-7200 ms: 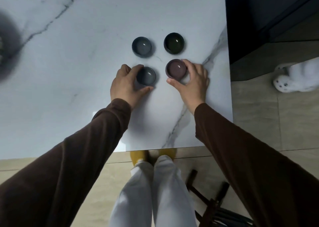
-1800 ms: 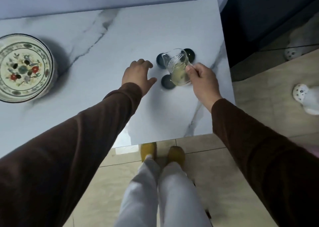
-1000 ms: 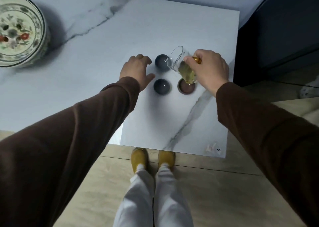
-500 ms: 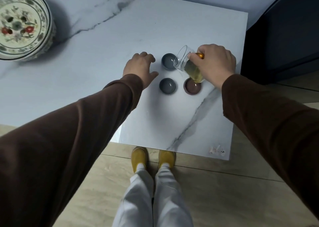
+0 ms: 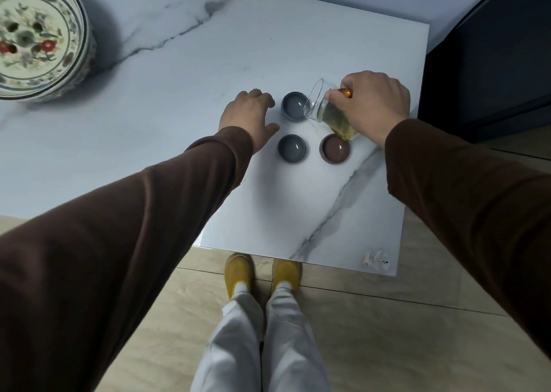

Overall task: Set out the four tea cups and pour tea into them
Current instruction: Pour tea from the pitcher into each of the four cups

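Three small cups show on the white marble table [image 5: 179, 99]: a grey cup [image 5: 293, 106] at the back, a second grey cup [image 5: 292, 148] in front of it, and a purple-brown cup [image 5: 335, 152] to the right. The fourth cup is hidden behind my right hand [image 5: 372, 105]. That hand grips a glass pitcher [image 5: 328, 110] of yellow tea, tilted with its mouth over the back grey cup. My left hand [image 5: 249, 117] rests flat on the table just left of the cups, fingers apart, holding nothing.
A large floral ceramic jar [image 5: 38, 37] stands at the table's far left. The table's right edge [image 5: 414, 141] lies close to my right hand, with a dark cabinet [image 5: 492, 64] beyond. My yellow slippers [image 5: 262, 272] stand on the tiled floor below the near edge.
The pitcher has tipped further and moved left, so its mouth now hangs over the back grey cup. My left hand has stayed beside the cups.
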The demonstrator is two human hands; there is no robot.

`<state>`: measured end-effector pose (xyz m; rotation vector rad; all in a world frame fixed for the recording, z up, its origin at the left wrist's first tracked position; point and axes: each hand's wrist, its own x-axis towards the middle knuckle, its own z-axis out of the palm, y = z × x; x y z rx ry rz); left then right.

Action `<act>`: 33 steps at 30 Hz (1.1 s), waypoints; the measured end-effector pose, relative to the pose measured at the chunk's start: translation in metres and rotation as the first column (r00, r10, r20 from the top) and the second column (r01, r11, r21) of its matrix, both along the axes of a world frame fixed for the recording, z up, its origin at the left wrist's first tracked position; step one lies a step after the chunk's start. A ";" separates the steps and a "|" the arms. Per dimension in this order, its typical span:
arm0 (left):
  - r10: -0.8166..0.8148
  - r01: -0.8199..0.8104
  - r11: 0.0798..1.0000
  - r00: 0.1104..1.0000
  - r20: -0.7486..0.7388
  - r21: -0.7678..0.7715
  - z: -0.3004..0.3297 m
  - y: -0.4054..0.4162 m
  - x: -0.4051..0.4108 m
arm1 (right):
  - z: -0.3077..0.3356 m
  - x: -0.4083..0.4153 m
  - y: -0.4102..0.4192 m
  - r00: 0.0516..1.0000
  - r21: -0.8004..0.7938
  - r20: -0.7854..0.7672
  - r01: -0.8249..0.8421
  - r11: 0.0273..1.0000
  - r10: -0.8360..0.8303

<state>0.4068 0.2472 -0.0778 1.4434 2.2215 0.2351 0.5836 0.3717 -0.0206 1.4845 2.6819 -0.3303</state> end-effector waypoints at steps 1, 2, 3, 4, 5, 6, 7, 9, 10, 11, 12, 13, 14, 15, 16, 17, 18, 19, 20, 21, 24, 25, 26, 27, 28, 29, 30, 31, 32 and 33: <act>-0.003 0.003 1.000 1.000 0.000 0.000 0.000 0.000 0.000 | 0.000 -0.001 0.001 1.000 0.001 0.004 -0.004 1.000 0.004; -0.005 0.005 1.000 1.000 -0.001 -0.001 -0.001 0.001 0.000 | 0.000 -0.002 0.001 1.000 0.002 0.008 -0.008 1.000 0.008; -0.007 0.007 1.000 1.000 -0.002 -0.002 -0.001 0.001 -0.001 | 0.000 -0.003 0.002 1.000 0.003 0.012 -0.013 1.000 0.013; -0.010 0.010 1.000 1.000 -0.004 -0.006 -0.002 0.002 -0.001 | 0.000 -0.004 0.003 1.000 0.003 0.013 -0.015 1.000 0.015; -0.014 0.013 1.000 1.000 -0.006 -0.009 -0.002 0.002 -0.001 | 0.000 -0.004 0.003 1.000 0.003 0.013 -0.017 1.000 0.017; -0.018 0.018 1.000 1.000 -0.009 -0.011 -0.002 0.003 -0.002 | 0.000 -0.005 0.004 1.000 0.004 0.014 -0.018 1.000 0.018; -0.021 0.021 1.000 1.000 -0.010 -0.011 -0.002 0.004 -0.001 | 0.000 -0.005 0.004 1.000 0.004 0.017 -0.021 1.000 0.021; -0.023 0.023 1.000 1.000 -0.010 -0.010 -0.003 0.005 -0.001 | 0.001 -0.007 0.005 0.999 0.000 0.027 -0.026 1.000 0.026; -0.022 0.022 1.000 1.000 -0.010 -0.008 -0.004 0.006 -0.001 | 0.001 -0.008 0.006 0.999 -0.002 0.033 -0.030 1.000 0.030; -0.021 0.021 1.000 1.000 -0.011 -0.006 -0.005 0.006 -0.001 | 0.001 -0.009 0.006 0.999 -0.002 0.040 -0.035 0.999 0.035; -0.021 0.021 1.000 1.000 -0.012 -0.005 -0.006 0.006 -0.001 | 0.001 -0.010 0.006 0.998 -0.003 0.047 -0.040 0.999 0.040; -0.020 0.020 1.000 1.000 -0.011 -0.005 -0.007 0.006 -0.001 | 0.001 -0.010 0.007 0.998 -0.002 0.052 -0.043 0.999 0.043; -0.018 0.018 1.000 1.000 -0.010 -0.005 -0.009 0.007 -0.001 | 0.001 -0.011 0.007 0.998 -0.003 0.055 -0.044 0.999 0.044; -0.014 0.014 1.000 1.000 -0.008 -0.005 -0.011 0.009 -0.001 | 0.001 -0.011 0.008 0.997 -0.004 0.056 -0.044 0.999 0.045; -0.009 0.009 1.000 1.000 -0.004 -0.006 -0.013 0.010 0.000 | 0.001 -0.012 0.008 0.997 -0.006 0.059 -0.043 0.999 0.044; -0.003 0.003 1.000 1.000 0.000 -0.008 -0.015 0.012 0.000 | 0.001 -0.012 0.009 0.997 -0.007 0.063 -0.043 0.999 0.043; 0.002 -0.002 1.000 1.000 0.004 -0.008 -0.017 0.014 0.001 | 0.000 -0.012 0.009 0.997 -0.007 0.066 -0.045 0.999 0.045; 0.007 -0.007 1.000 1.000 0.008 -0.007 -0.019 0.017 0.001 | 0.000 -0.012 0.010 0.996 -0.007 0.069 -0.049 0.999 0.049; 0.012 -0.012 1.000 1.000 0.013 -0.003 -0.020 0.020 0.002 | 0.000 -0.013 0.011 0.996 -0.005 0.071 -0.054 0.999 0.055; 0.019 -0.019 1.000 1.000 0.019 0.004 -0.022 0.022 0.002 | 0.000 -0.013 0.012 0.996 -0.004 0.072 -0.061 0.998 0.061; 0.034 -0.035 0.999 0.999 0.042 0.019 -0.023 0.028 0.004 | 0.000 -0.013 0.014 0.994 -0.001 0.077 -0.079 0.997 0.079; 0.033 -0.034 0.999 0.998 0.045 0.020 -0.024 0.030 0.005 | 0.000 -0.012 0.014 0.994 0.001 0.076 -0.082 0.997 0.082; 0.030 -0.031 0.999 0.998 0.046 0.021 -0.025 0.031 0.006 | 0.000 -0.012 0.015 0.993 0.003 0.075 -0.086 0.996 0.085; 0.028 -0.030 0.999 0.998 0.048 0.023 -0.025 0.031 0.007 | 0.000 -0.012 0.015 0.993 0.005 0.074 -0.090 0.996 0.089; 0.030 -0.031 0.999 0.998 0.052 0.026 -0.026 0.032 0.008 | 0.000 -0.012 0.015 0.993 0.006 0.071 -0.091 0.996 0.091; 0.032 -0.034 0.999 0.998 0.058 0.030 -0.027 0.032 0.008 | 0.000 -0.012 0.015 0.994 0.008 0.068 -0.092 0.996 0.091; 0.034 -0.036 0.999 0.997 0.062 0.034 -0.028 0.032 0.009 | -0.001 -0.012 0.016 0.994 0.008 0.066 -0.093 0.996 0.092; 0.035 -0.038 0.999 0.997 0.063 0.037 -0.029 0.032 0.009 | -0.001 -0.012 0.016 0.993 0.009 0.066 -0.096 0.995 0.095; 0.037 -0.040 0.998 0.997 0.063 0.042 -0.030 0.032 0.009 | -0.001 -0.011 0.016 0.993 0.009 0.065 -0.099 0.995 0.098; 0.040 -0.043 0.998 0.997 0.064 0.046 -0.030 0.033 0.009 | -0.001 -0.011 0.016 0.993 0.007 0.063 -0.101 0.995 0.101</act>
